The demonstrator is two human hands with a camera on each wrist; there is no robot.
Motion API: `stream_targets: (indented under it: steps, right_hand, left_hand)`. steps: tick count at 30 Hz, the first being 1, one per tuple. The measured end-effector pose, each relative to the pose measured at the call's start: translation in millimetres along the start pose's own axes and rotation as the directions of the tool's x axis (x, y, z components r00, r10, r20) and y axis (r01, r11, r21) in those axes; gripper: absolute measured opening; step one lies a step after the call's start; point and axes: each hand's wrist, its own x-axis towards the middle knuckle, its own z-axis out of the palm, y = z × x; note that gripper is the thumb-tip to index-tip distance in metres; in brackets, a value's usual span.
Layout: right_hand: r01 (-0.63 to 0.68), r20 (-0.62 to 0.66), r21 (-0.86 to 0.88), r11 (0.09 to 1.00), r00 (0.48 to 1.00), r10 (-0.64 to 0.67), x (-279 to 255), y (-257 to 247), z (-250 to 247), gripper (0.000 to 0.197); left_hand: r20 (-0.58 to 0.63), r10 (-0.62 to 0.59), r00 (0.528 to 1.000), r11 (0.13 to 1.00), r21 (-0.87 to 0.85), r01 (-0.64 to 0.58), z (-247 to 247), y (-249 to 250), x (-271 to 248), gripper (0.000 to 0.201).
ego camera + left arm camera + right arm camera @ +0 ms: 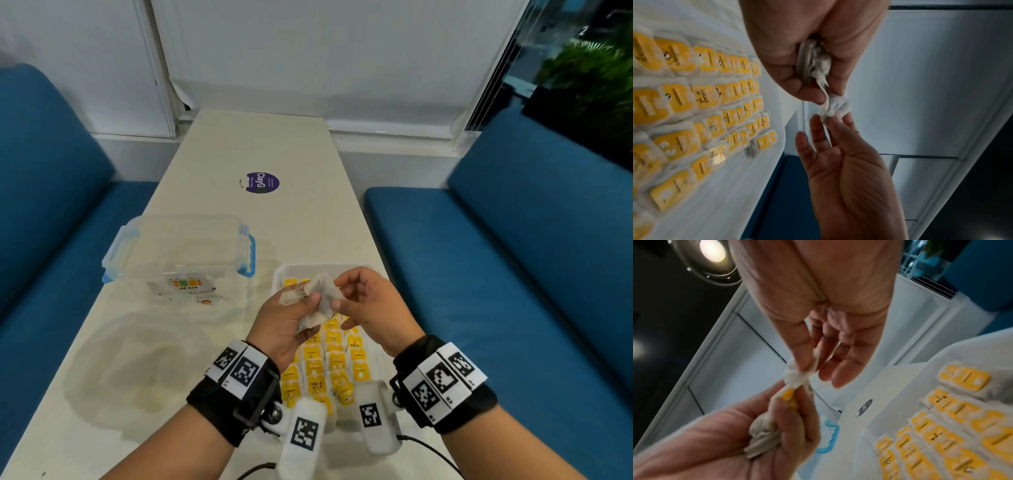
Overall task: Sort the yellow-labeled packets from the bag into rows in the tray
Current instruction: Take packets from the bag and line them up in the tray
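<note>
Yellow packets (337, 370), "TEA", "RELAX"; "ClayGo" sticker (259, 182)

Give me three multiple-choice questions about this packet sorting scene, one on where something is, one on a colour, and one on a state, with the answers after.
1. Where is the clear lidded container relative to the tray?
A. To its left on the table
B. Stacked inside it
C. On the blue seat

2. What colour are the labels on the packets in the tray?
A. Green
B. Yellow
C. Red

3. What is the left hand doing?
A. Resting flat on the table
B. Gripping a bunch of packets
C. Hanging with nothing in it

Answers:
1 A, the head view shows the container on the table left of the tray.
2 B, the rows show yellow labels in every view.
3 B, its fingers curl round a bunch of packets, while the right hand pinches one at the top.
</note>
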Motion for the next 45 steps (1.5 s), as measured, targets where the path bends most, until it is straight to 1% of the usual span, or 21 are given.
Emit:
stream_targets:
  steps: [2,5,8,10,12,14,15,18,20,22,25,28,30,33,35,37,39,41,42,44,45]
  right_hand:
    - [-0.003,-0.018,-0.061,0.998,1.000,0.002,-1.1,-0.4,-0.5,0.015]
    - [0.009,-0.030,-0.051,0.999,0.999,-0.010,0.6,-7.0,-6.3,0.004]
    - [0.027,0.044,-0.178,0.984,0.999,-0.020,3.4,-12.4,-8.1,0.006]
    - [0.030,0.060,-0.247,0.969,0.998,-0.015,3.2,-14.8,-8.3,0.013]
    - [0.010,0.026,-0.177,0.984,1.000,-0.006,2.1,-17.3,-12.8,0.016]
    - [0.009,-0.011,-0.073,0.997,1.000,-0.010,0.5,-19.7,-17.6,0.016]
    - [0.019,-0.043,-0.089,0.996,0.999,-0.023,-0.1,-20.6,-19.3,0.016]
    - [0.065,-0.106,-0.218,0.974,0.990,-0.090,-0.7,-20.1,-17.9,0.017]
    - [0.071,-0.110,-0.195,0.978,0.990,-0.094,-0.1,-19.3,-16.0,0.018]
    - [0.061,-0.090,-0.120,0.991,0.993,-0.072,-1.2,-20.7,-13.5,0.019]
    - [0.102,0.037,-0.154,0.983,0.995,-0.098,-4.5,-25.6,-9.6,0.019]
    - [0.126,0.161,-0.213,0.969,0.983,-0.092,-6.9,-27.8,-7.9,0.022]
    - [0.132,0.141,-0.241,0.961,0.985,-0.100,-6.4,-24.6,-10.1,0.021]
    - [0.055,0.028,-0.156,0.986,0.998,-0.051,-6.4,-21.5,-11.3,0.004]
    - [-0.049,-0.012,-0.137,0.989,0.999,0.048,-7.0,-18.8,-9.2,0.022]
    - [-0.107,-0.004,-0.247,0.963,0.994,0.110,-8.7,-16.8,-7.2,0.020]
    - [-0.111,-0.002,-0.313,0.943,0.993,0.116,-6.8,-16.1,-9.0,0.016]
    - [-0.094,-0.040,-0.379,0.921,0.996,0.086,-1.1,-18.6,-16.1,0.016]
    - [-0.073,-0.062,-0.484,0.872,0.997,0.049,2.9,-20.6,-21.9,0.014]
    - [-0.040,-0.072,-0.730,0.682,0.997,-0.019,10.4,-24.3,-32.3,0.009]
    - [-0.039,-0.072,-0.795,0.605,0.997,-0.030,13.9,-25.3,-37.5,0.009]
  left_hand:
    - [0.011,0.043,0.999,0.996,0.077,-0.044,-2.8,1.9,-1.1,0.015]
    - [0.057,0.086,0.995,0.967,0.235,-0.097,-6.4,4.9,-1.8,0.016]
    - [0.098,0.115,0.989,0.923,0.358,-0.142,-5.1,7.0,-3.6,0.014]
    - [0.065,0.150,0.987,0.915,0.368,-0.163,-3.3,7.2,-5.7,0.010]
    - [-0.025,0.146,0.989,0.931,0.340,-0.129,-4.1,6.7,-6.4,0.011]
    - [-0.113,0.083,0.990,0.958,0.283,-0.048,-8.6,5.4,-4.5,0.009]
    - [-0.142,0.038,0.989,0.969,0.248,-0.002,-11.2,4.6,-3.8,0.007]
    - [-0.178,-0.066,0.982,0.978,0.184,0.099,-16.6,-0.3,-4.6,0.018]
    - [-0.140,-0.154,0.978,0.972,0.157,0.176,-17.4,-3.3,-6.8,0.018]
    - [-0.058,-0.267,0.962,0.957,0.104,0.271,-15.7,-5.6,-9.6,0.020]
    - [0.117,-0.421,0.900,0.903,-0.040,0.428,-11.9,-6.9,-12.9,0.036]
    - [0.268,-0.445,0.855,0.852,-0.168,0.496,-10.4,-4.5,-15.0,0.040]
    - [0.280,-0.392,0.876,0.877,-0.175,0.448,-10.5,-2.7,-15.2,0.029]
    - [0.165,-0.250,0.954,0.961,-0.080,0.266,-12.0,-6.1,-9.0,0.013]
    - [0.098,-0.155,0.983,0.988,0.019,0.154,-11.1,-9.8,-6.8,0.015]
    - [0.072,-0.086,0.994,0.991,0.108,0.078,-9.0,-13.3,-6.9,0.023]
    - [0.038,-0.048,0.998,0.979,0.201,0.039,-9.5,-17.5,-6.2,0.019]
    - [-0.026,-0.042,0.999,0.969,0.242,0.047,-14.0,-21.6,-3.8,0.014]
    - [-0.066,-0.059,0.996,0.970,0.232,0.073,-17.4,-23.4,-2.3,0.014]
    - [-0.132,-0.103,0.986,0.975,0.182,0.126,-23.8,-25.8,0.2,0.020]
    - [-0.149,-0.116,0.982,0.976,0.167,0.140,-26.2,-26.7,0.9,0.025]
